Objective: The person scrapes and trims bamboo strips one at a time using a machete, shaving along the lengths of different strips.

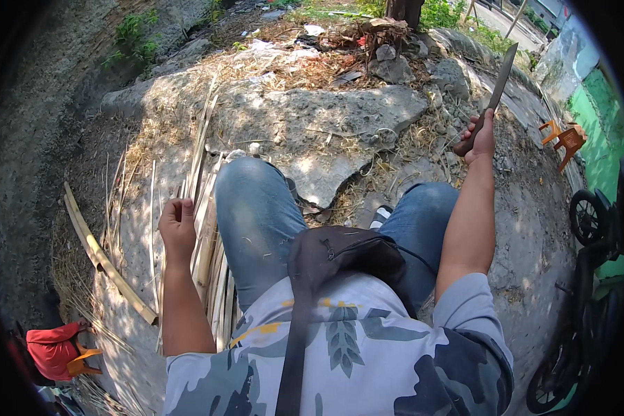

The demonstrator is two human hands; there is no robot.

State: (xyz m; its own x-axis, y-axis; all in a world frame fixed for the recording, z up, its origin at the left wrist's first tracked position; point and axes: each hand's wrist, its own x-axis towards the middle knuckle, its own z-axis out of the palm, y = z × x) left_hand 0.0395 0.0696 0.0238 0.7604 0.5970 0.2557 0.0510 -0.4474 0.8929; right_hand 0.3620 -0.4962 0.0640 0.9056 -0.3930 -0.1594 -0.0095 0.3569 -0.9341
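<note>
My right hand (482, 144) grips a machete (503, 78) by its dark handle. The long blade points up and away, raised out to the right of my knee. On the other side, my left hand (178, 227) is closed in a fist beside my left knee. Whatever its fingers may hold is hidden. Next to that hand, a bundle of long split bamboo strips (206, 258) lies along my left leg. Farther left are curved bamboo pieces (109, 262) on the ground.
A broken concrete slab (291, 114) lies ahead of my knees, with dry grass and litter beyond. At the right are an orange chair (567, 144), a motorcycle (589, 270) and a green wall (603, 104). A person in red (52, 350) sits at the lower left.
</note>
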